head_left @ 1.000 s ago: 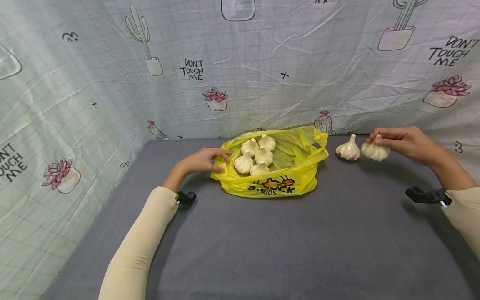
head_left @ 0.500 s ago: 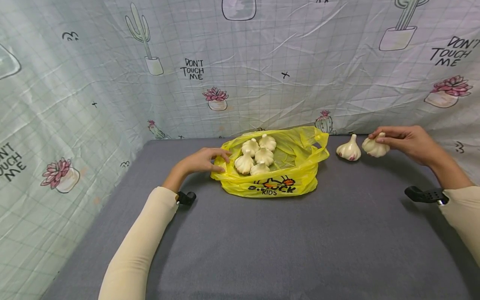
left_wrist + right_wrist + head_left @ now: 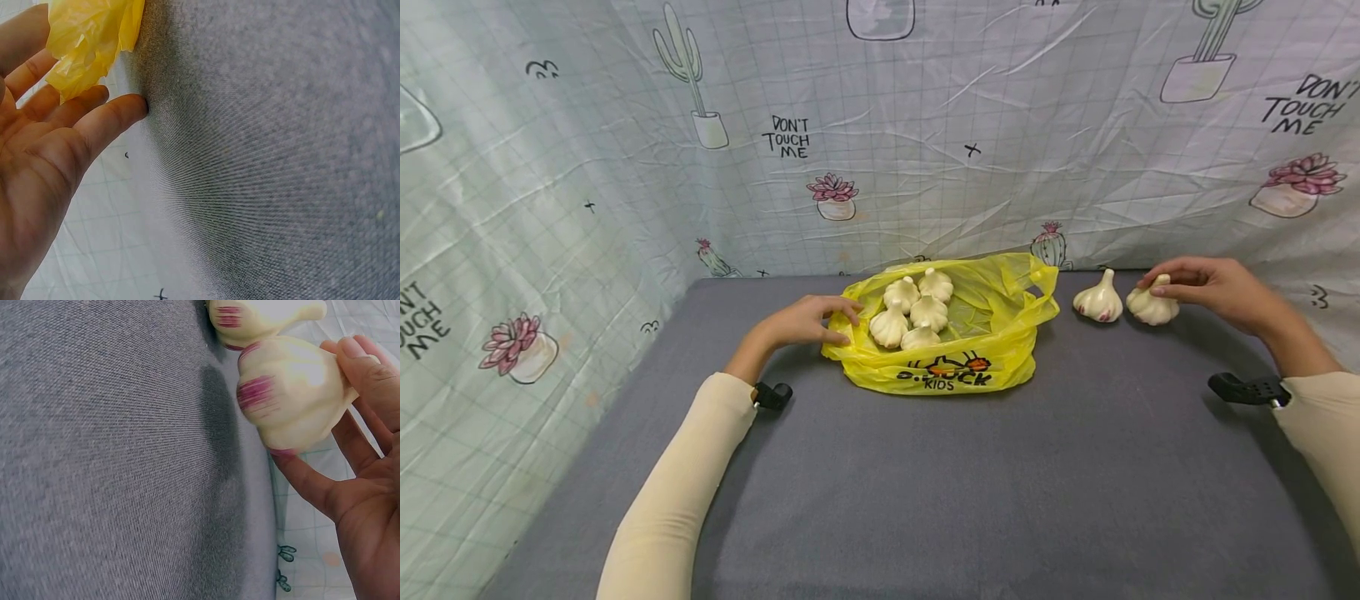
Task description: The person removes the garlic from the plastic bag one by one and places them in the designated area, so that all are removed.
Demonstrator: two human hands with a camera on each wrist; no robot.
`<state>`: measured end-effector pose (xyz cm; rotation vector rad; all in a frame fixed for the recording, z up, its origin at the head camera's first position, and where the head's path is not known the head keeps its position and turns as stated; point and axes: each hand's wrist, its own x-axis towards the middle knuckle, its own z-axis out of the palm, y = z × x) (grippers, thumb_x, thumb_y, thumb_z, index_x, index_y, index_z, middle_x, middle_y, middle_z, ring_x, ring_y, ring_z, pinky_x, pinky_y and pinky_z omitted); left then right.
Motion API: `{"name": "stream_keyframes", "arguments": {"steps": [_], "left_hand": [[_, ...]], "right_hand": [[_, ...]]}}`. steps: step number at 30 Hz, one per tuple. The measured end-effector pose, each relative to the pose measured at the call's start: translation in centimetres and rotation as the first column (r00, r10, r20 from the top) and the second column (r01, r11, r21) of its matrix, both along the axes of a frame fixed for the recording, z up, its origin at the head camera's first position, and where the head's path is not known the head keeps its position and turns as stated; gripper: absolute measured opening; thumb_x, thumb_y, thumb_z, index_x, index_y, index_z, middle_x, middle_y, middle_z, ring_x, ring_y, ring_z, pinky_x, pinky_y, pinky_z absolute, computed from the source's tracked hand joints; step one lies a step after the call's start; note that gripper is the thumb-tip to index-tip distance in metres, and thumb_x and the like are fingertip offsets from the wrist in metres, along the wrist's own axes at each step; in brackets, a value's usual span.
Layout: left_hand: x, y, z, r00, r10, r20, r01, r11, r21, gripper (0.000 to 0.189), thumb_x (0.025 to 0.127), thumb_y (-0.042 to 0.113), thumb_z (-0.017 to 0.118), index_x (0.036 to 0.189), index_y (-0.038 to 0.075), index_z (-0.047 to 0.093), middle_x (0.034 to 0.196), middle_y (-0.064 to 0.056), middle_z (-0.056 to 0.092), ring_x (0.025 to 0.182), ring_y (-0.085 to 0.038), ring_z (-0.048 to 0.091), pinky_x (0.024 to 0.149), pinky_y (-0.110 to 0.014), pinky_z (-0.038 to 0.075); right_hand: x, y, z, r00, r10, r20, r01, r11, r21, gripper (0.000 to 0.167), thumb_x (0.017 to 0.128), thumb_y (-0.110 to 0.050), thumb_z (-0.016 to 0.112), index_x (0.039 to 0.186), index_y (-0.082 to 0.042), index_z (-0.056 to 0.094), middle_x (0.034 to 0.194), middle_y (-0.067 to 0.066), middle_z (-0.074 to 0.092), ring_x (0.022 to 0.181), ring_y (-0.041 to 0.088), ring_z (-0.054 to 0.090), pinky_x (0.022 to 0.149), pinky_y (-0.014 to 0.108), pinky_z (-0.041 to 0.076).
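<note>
A yellow plastic bag [image 3: 977, 367] lies with its mouth spread, and several garlic bulbs [image 3: 930, 312] sit inside it. At its left rim my left hand [image 3: 808, 319] holds the bag's edge; in the left wrist view yellow plastic [image 3: 94, 44] lies between thumb and fingers. To the right of the bag, my right hand [image 3: 1221, 287] pinches a garlic bulb [image 3: 1152, 308] by its stem, with purple streaks on its underside in the right wrist view. Whether this bulb touches the table cannot be told. Just left of it another garlic bulb [image 3: 1098, 302] stands on the table.
A grey cloth-covered table [image 3: 940, 483] stretches in front of the bag. Behind and to the left hangs a pale printed curtain [image 3: 910, 167], which meets the table's back edge close behind the bag and the bulbs.
My right hand rose slightly with the garlic bulb, then lowered it toward the table beside the other bulb. The left hand and the bag have stayed in place.
</note>
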<state>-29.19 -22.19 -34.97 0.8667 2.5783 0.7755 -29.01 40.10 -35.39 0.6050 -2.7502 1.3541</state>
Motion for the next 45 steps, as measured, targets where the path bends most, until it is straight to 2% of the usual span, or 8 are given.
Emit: {"name": "stream_keyframes", "arguments": {"steps": [9, 14, 21, 28, 32, 37, 40, 45], "left_hand": [[-0.2, 0.1, -0.1, 1.000, 0.001, 0.000, -0.001, 1.000, -0.011, 0.025, 0.095, 0.020, 0.073, 0.119, 0.016, 0.070, 0.155, -0.004, 0.049, 0.146, -0.031, 0.038, 0.109, -0.052, 0.040], [-0.2, 0.1, 0.0, 1.000, 0.002, 0.006, -0.002, 1.000, -0.014, 0.025, 0.095, 0.019, 0.073, 0.120, 0.015, 0.070, 0.155, -0.004, 0.049, 0.146, -0.031, 0.038, 0.108, -0.051, 0.041], [-0.2, 0.1, 0.1, 1.000, -0.003, -0.002, 0.003, 1.000, -0.018, 0.026, 0.095, 0.019, 0.073, 0.120, 0.015, 0.070, 0.155, -0.003, 0.049, 0.146, -0.030, 0.038, 0.103, -0.050, 0.043], [-0.2, 0.1, 0.0, 1.000, -0.002, 0.000, 0.002, 1.000, -0.016, 0.026, 0.095, 0.019, 0.073, 0.121, 0.015, 0.070, 0.155, -0.003, 0.049, 0.146, -0.030, 0.038, 0.100, -0.048, 0.043], [-0.1, 0.0, 0.0, 1.000, 0.001, -0.004, -0.001, 1.000, -0.018, 0.026, 0.095, 0.019, 0.073, 0.121, 0.015, 0.070, 0.155, -0.003, 0.049, 0.146, -0.030, 0.038, 0.096, -0.046, 0.043], [-0.1, 0.1, 0.0, 1.000, 0.002, -0.006, -0.002, 1.000, -0.020, 0.026, 0.095, 0.020, 0.073, 0.121, 0.016, 0.070, 0.155, -0.003, 0.049, 0.146, -0.030, 0.039, 0.095, -0.045, 0.043], [-0.1, 0.1, 0.0, 1.000, 0.001, -0.005, -0.001, 1.000, -0.019, 0.026, 0.095, 0.020, 0.073, 0.121, 0.016, 0.070, 0.155, -0.003, 0.049, 0.146, -0.031, 0.038, 0.097, -0.047, 0.043], [-0.1, 0.1, 0.0, 1.000, 0.000, -0.007, -0.001, 1.000, -0.020, 0.027, 0.095, 0.021, 0.073, 0.122, 0.016, 0.070, 0.155, -0.003, 0.049, 0.147, -0.031, 0.036, 0.105, -0.051, 0.042]], "right_hand": [[-0.7, -0.1, -0.2, 0.997, -0.064, 0.047, 0.060, 0.995, 0.082, 0.028, 0.099, -0.013, 0.068, 0.123, 0.001, 0.071, 0.107, -0.012, 0.075, 0.095, -0.005, 0.065, 0.073, 0.019, 0.051], [-0.7, -0.2, -0.2, 0.996, -0.061, 0.060, 0.056, 0.995, 0.086, 0.030, 0.099, -0.015, 0.069, 0.123, 0.001, 0.071, 0.106, -0.011, 0.075, 0.095, -0.003, 0.065, 0.073, 0.021, 0.051], [-1.0, 0.0, -0.5, 0.995, -0.032, 0.095, 0.025, 0.996, 0.082, 0.028, 0.100, -0.009, 0.066, 0.125, 0.001, 0.069, 0.111, -0.012, 0.074, 0.098, -0.008, 0.063, 0.075, 0.019, 0.051], [-1.0, 0.0, -0.8, 0.994, -0.013, 0.104, 0.007, 0.998, 0.059, 0.029, 0.102, -0.012, 0.063, 0.127, 0.002, 0.067, 0.112, -0.011, 0.074, 0.098, -0.001, 0.067, 0.074, 0.023, 0.054], [-0.8, -0.1, -0.7, 0.995, -0.019, 0.100, 0.013, 0.998, 0.068, 0.034, 0.101, -0.010, 0.064, 0.133, 0.001, 0.063, 0.114, -0.013, 0.073, 0.098, -0.006, 0.065, 0.075, 0.022, 0.053], [-0.4, -0.1, -0.2, 0.996, -0.045, 0.080, 0.034, 0.991, 0.129, 0.040, 0.101, -0.018, 0.066, 0.138, -0.003, 0.061, 0.118, -0.016, 0.070, 0.100, -0.011, 0.061, 0.076, 0.017, 0.051], [0.0, -0.4, 0.4, 0.998, -0.055, 0.042, 0.047, 0.985, 0.167, 0.044, 0.101, -0.026, 0.067, 0.140, -0.008, 0.060, 0.123, -0.019, 0.066, 0.106, -0.016, 0.054, 0.078, 0.011, 0.045], [0.5, -1.5, 1.7, 0.996, -0.032, -0.077, 0.044, 0.988, 0.149, 0.045, 0.100, -0.022, 0.068, 0.142, -0.010, 0.059, 0.128, -0.024, 0.061, 0.107, -0.021, 0.050, 0.079, 0.004, 0.040]]}}
